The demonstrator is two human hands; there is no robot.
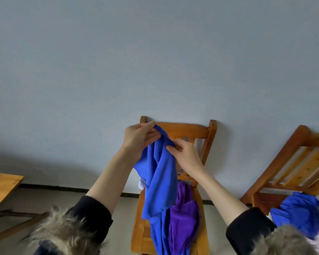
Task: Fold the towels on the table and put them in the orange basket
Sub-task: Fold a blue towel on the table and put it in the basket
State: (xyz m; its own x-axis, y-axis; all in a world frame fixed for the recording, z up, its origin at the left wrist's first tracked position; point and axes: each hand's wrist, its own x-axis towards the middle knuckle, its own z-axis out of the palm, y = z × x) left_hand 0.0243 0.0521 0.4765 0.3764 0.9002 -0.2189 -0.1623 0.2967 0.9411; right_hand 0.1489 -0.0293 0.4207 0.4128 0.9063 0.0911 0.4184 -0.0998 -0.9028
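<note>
A blue towel [159, 181] hangs in the air in front of a wooden chair [184, 129]. My left hand [138, 137] pinches its top corner between thumb and fingers. My right hand [184, 153] pinches the towel's upper edge just to the right and a little lower. The towel droops in loose folds down past the chair seat, with a white label [141, 184] at its left edge. A purple towel [184, 214] lies crumpled on the chair seat behind it. The orange basket is not in view.
A second wooden chair [291, 162] stands at the right with another blue towel [300, 212] bunched on it. A wooden table corner [2, 184] shows at the left. A pale wall fills the upper frame. Fur-trimmed dark sleeves cover my forearms at the bottom.
</note>
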